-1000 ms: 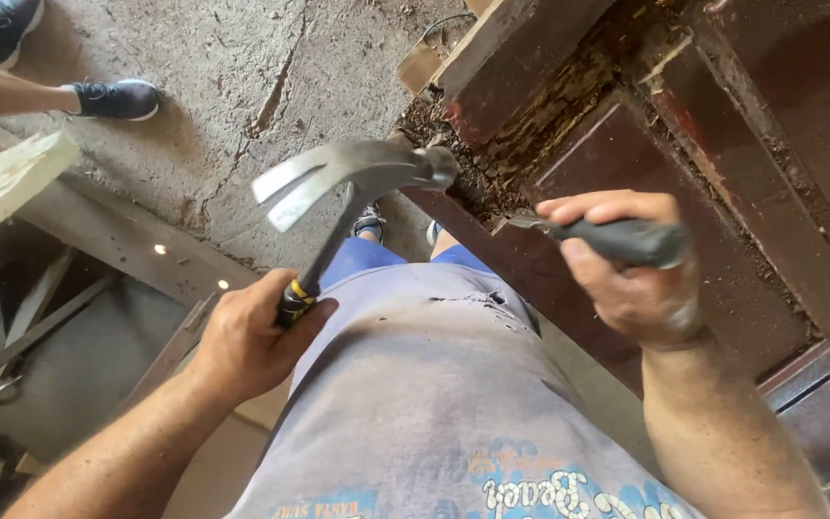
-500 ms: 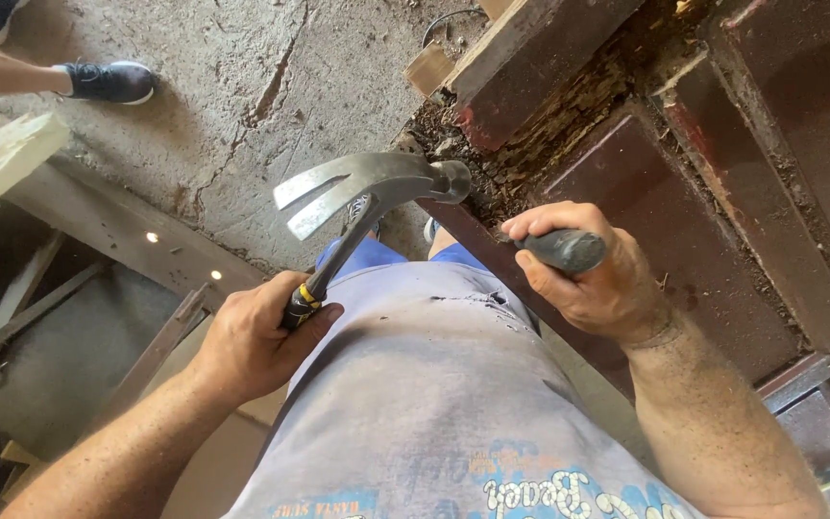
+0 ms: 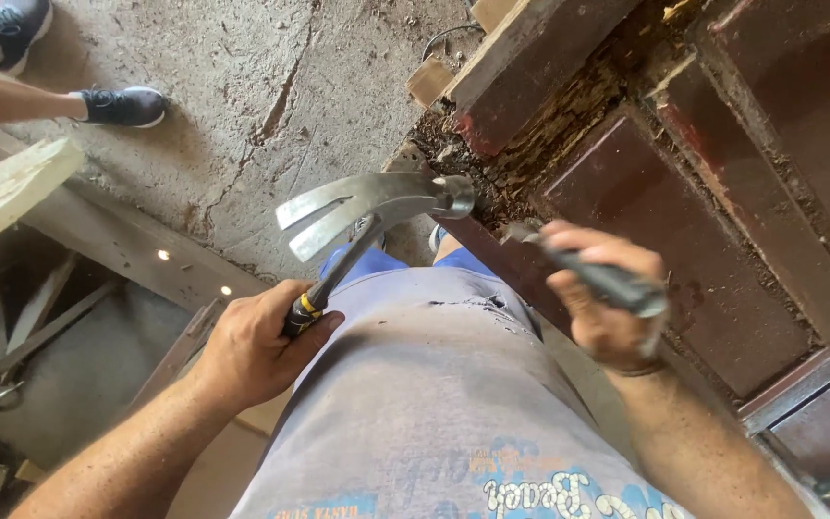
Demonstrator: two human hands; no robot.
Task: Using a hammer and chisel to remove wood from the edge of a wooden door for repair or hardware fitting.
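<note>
Gripping claw hammer [image 3: 377,207] in left hand [image 3: 252,346], right hand [image 3: 602,308] clutching dark-handled tool [image 3: 598,279]

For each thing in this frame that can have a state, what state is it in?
claw hammer: raised, gripped low on the handle by the left hand.
dark-handled tool: held in the right hand, tip toward the rotted wood.
red wooden door: paint worn, joint rotted and crumbling.
concrete floor: cracked.
</note>
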